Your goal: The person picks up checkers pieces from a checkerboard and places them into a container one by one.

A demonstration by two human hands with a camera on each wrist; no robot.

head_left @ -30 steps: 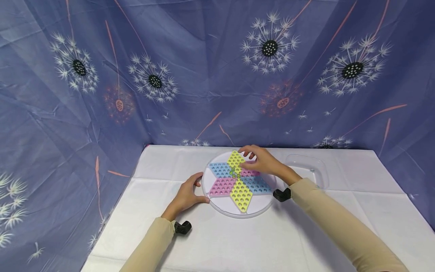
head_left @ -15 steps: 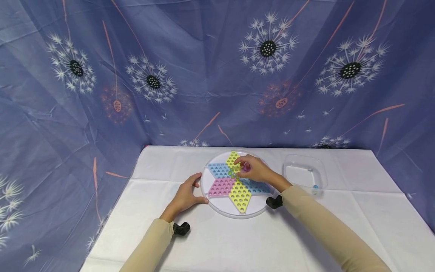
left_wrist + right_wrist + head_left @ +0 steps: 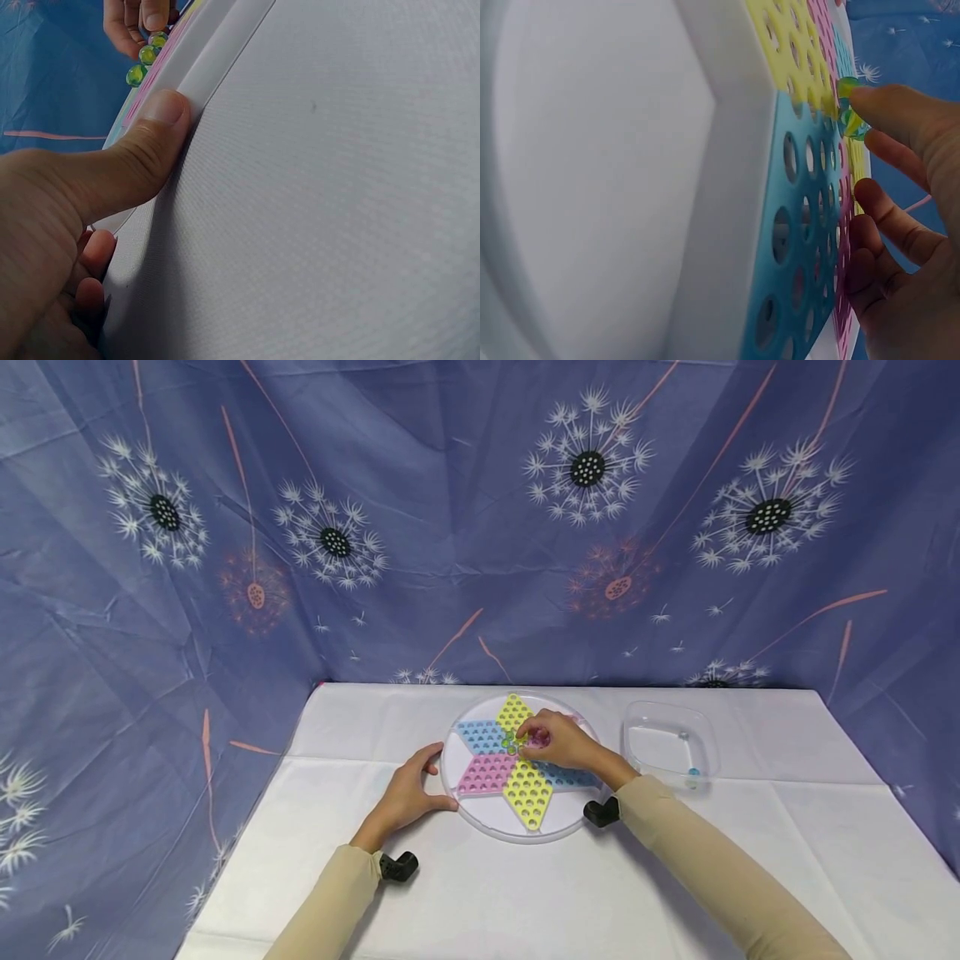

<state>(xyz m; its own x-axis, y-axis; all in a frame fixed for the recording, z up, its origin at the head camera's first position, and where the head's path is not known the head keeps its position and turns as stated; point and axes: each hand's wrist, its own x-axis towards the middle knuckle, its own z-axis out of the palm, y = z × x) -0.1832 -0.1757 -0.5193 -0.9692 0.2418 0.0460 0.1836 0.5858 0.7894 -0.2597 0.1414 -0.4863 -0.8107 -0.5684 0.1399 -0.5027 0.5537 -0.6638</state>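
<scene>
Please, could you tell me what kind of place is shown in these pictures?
It looks like a makeshift tabletop play or filming area, perhaps indoors: a blue dandelion-print cloth hangs behind and at the left, and a Chinese checkers board rests on a white tablecloth.

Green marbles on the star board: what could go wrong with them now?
The right hand has its fingertips right at the green marbles, so it might knock a neighbouring one loose. The left hand touches the edge of the star board; a push there could jolt it and maybe set marbles rolling.
</scene>
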